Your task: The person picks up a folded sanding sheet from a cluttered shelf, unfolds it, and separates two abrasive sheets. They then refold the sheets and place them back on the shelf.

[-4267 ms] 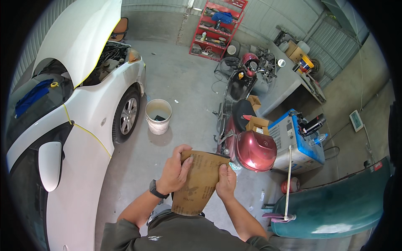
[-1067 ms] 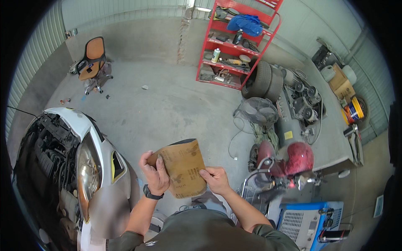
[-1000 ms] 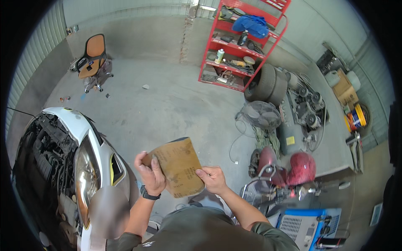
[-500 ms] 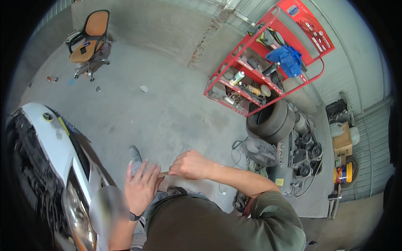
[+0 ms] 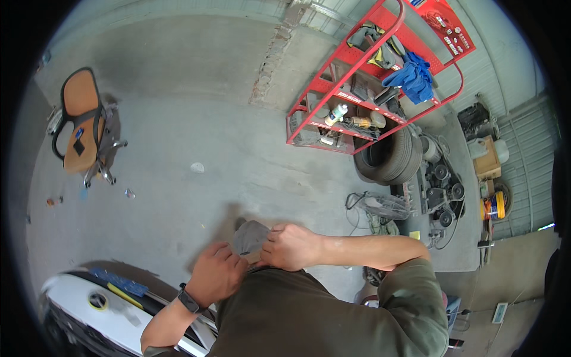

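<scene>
Close in front of my dark green shirt, my right hand (image 5: 289, 247) is closed round one end of a small flat tan piece (image 5: 253, 257); its exact kind is hidden by the fingers. My left hand (image 5: 219, 273), with a dark watch (image 5: 189, 300) on the wrist, is curled at the piece's other end. The two hands are only a little apart. Just beyond them a grey rounded form (image 5: 250, 237), apparently my trouser knee, shows between the hands.
A white car front (image 5: 113, 309) stands at lower left, near my left forearm. An orange chair (image 5: 83, 128) is at far left. On the right are a red shelf rack (image 5: 333, 95) with bottles and a blue cloth, tyres (image 5: 395, 157), and machine parts (image 5: 443, 190).
My left hand has gone from spread fingers to curled ones and sits closer to my body. My view has turned, so the car appears lower and the chair farther left. The grey form has come up.
</scene>
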`<action>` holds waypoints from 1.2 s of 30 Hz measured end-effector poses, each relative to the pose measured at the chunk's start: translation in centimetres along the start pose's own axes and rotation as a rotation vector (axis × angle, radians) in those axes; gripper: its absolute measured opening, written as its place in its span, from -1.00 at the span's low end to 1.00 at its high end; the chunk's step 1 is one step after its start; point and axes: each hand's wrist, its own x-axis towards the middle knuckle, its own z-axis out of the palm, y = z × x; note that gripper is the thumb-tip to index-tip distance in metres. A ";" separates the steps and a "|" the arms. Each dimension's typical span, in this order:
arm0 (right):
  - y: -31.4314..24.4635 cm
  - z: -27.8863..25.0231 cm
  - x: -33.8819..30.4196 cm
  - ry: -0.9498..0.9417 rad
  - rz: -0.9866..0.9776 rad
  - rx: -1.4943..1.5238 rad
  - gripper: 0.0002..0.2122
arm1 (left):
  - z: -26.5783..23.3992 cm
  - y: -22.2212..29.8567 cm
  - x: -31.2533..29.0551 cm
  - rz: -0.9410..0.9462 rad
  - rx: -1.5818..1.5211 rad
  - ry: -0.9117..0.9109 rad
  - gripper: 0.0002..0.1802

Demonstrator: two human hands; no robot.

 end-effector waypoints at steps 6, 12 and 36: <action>12.2 -3.5 8.0 0.120 -0.130 -0.032 -0.65 | -7.1 -11.6 6.8 0.050 0.069 0.052 -0.87; 26.2 -8.1 15.4 0.102 -0.191 -0.022 -0.70 | -14.5 -22.2 14.2 -0.038 0.118 0.055 -0.78; 45.5 -10.7 32.6 -0.140 0.900 -0.110 -0.59 | -17.9 -62.4 46.0 1.060 -0.213 -0.276 -0.80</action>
